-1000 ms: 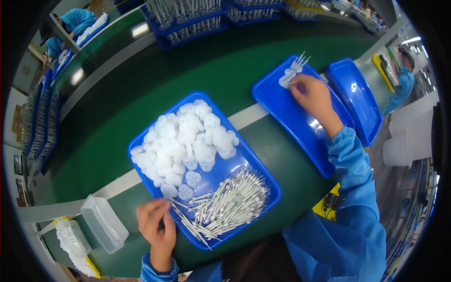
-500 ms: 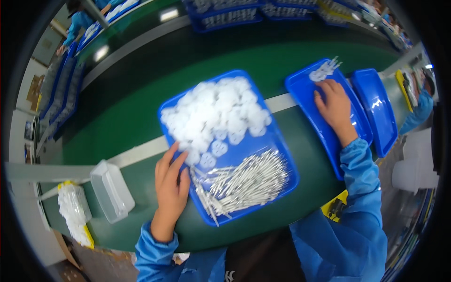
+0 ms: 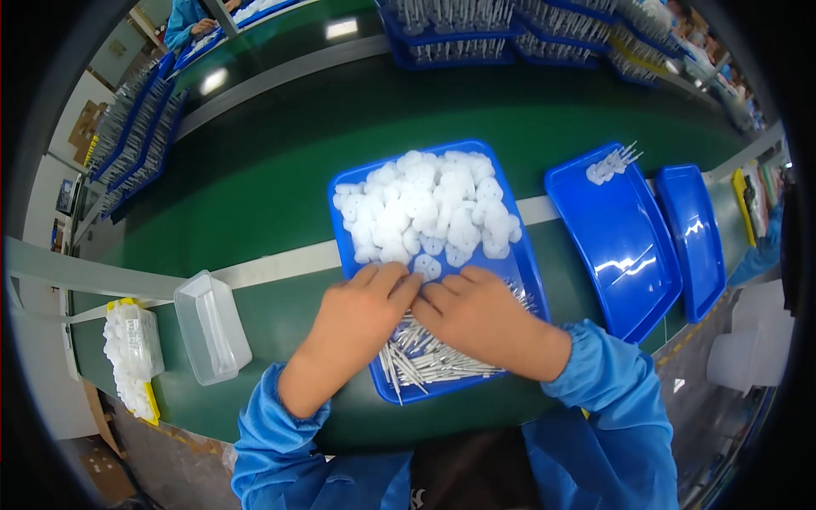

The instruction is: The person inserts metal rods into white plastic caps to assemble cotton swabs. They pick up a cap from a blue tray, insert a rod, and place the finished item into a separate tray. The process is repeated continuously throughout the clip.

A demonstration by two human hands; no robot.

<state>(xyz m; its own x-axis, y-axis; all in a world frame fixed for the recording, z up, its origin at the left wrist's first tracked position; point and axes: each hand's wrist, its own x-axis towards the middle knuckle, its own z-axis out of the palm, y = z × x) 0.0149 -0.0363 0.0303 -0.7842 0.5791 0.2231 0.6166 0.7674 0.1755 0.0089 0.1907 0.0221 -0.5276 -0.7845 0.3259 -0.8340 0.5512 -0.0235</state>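
Over the middle of a blue tray, my left hand and my right hand meet with fingertips together. Both have curled, closed fingers, and whatever they pinch is hidden. Just beyond the fingertips lies one flat white disc with holes. A heap of similar white discs fills the tray's far half. Beneath my hands, in the near half, lie many thin silvery-white rods, partly covered by my right hand.
On the right, a second blue tray holds a small cluster of discs with rods; another blue tray sits beside it. A clear plastic box and a bag of white pieces are at left. Stacked rod-filled trays stand at the back.
My right hand has left the cluster in the right tray and come over to the middle tray. My left hand has moved right, and the fingertips now meet. The whole view has shifted.
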